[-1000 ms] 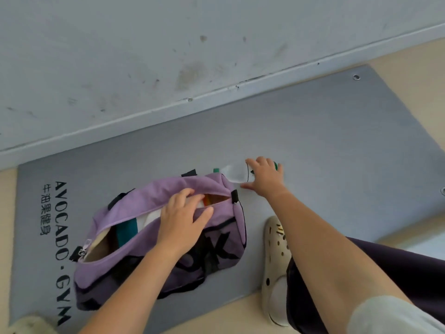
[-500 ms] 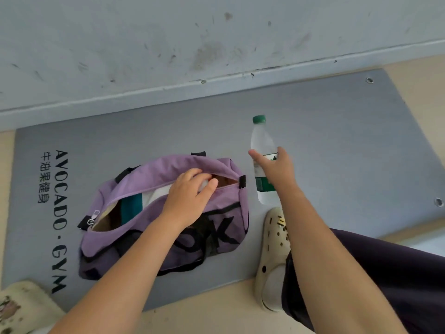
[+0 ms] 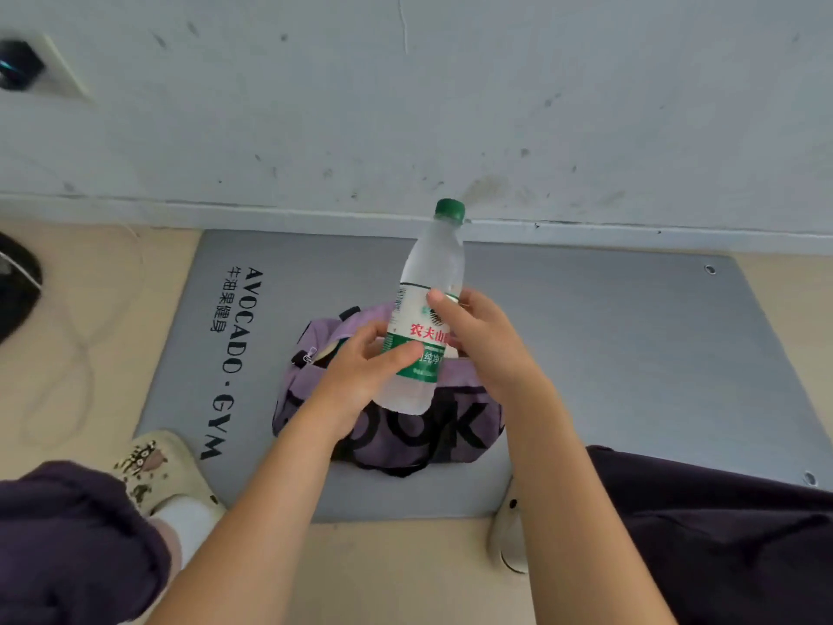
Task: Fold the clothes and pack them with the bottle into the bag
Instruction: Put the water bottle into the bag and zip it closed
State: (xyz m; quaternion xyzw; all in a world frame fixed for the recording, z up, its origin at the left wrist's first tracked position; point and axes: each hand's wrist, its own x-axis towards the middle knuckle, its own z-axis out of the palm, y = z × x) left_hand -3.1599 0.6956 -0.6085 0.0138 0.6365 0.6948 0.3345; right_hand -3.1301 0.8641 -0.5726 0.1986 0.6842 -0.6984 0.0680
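Bottle (image 3: 426, 309) of clear ribbed plastic, gripped by both hands, seemingly above soft bag (image 3: 455, 428).

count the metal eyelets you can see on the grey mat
2. One eyelet sits at the far right corner of the grey mat, one eyelet at the near right corner. The left corners show none; the near left one is partly hidden by a shoe.

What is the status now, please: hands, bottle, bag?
Both hands, left and right, grip the bottle. Bottle upright, cap on, held over the purple bag. Nothing blocking; bag opening mostly hidden.
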